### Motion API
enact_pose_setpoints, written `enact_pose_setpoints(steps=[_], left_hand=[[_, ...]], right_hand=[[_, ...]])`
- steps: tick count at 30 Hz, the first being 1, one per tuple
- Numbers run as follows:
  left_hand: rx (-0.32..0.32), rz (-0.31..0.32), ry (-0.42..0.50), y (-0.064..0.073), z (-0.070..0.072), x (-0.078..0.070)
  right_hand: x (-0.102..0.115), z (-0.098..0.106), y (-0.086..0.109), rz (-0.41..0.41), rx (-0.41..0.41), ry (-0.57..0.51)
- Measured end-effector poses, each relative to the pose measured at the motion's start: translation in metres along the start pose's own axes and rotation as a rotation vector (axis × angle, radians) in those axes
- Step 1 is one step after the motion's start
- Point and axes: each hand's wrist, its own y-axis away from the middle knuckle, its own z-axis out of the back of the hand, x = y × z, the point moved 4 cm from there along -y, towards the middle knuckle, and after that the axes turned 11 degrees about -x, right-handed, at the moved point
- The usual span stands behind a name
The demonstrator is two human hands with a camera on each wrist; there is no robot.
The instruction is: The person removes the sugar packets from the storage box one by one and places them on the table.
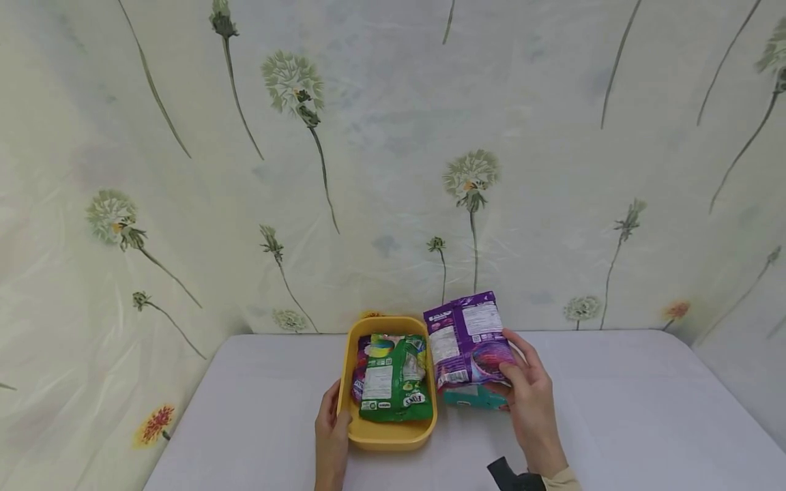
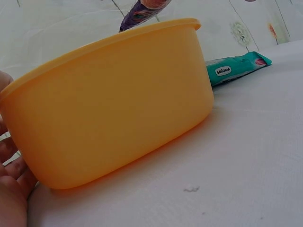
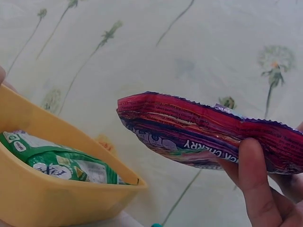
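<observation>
My left hand [image 1: 332,429] grips the left wall of a yellow plastic tub [image 1: 393,436], its thumb near the rim. Inside the tub lies a green candy bag [image 1: 393,382] with FOX'S lettering, on top of another purple bag [image 1: 358,382] that is partly covered. To the right of the tub, my right hand [image 1: 531,395] pinches a purple candy bag [image 1: 469,337] by its right side, raised above the table. In the right wrist view the fingers press both faces of this bag [image 3: 208,137], printed with CHERRY.
A teal packet [image 2: 236,66] marked SAVORIA lies on the white-covered table [image 1: 626,409] beside the tub, partly under the raised purple bag in the head view. Behind the table hangs a dandelion-patterned sheet [image 1: 381,177]. A black strap [image 1: 516,477] shows near my right wrist.
</observation>
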Motion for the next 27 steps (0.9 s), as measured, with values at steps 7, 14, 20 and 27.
enact_pose_setpoints(steps=[7, 14, 20, 27], left_hand=[[-0.003, -0.008, 0.001, 0.0, 0.0, 0.0], [0.006, -0.018, 0.009, 0.0, 0.001, 0.001], [0.005, -0.026, 0.008, 0.001, 0.0, 0.001], [0.003, -0.021, 0.005, 0.002, 0.0, -0.001]], right_hand=[[0.001, 0.004, -0.003, 0.012, -0.005, -0.042], [0.001, 0.008, -0.005, -0.012, -0.046, -0.028], [0.002, 0.013, -0.006, -0.024, -0.073, -0.027], [0.003, 0.02, -0.009, -0.028, -0.091, -0.044]])
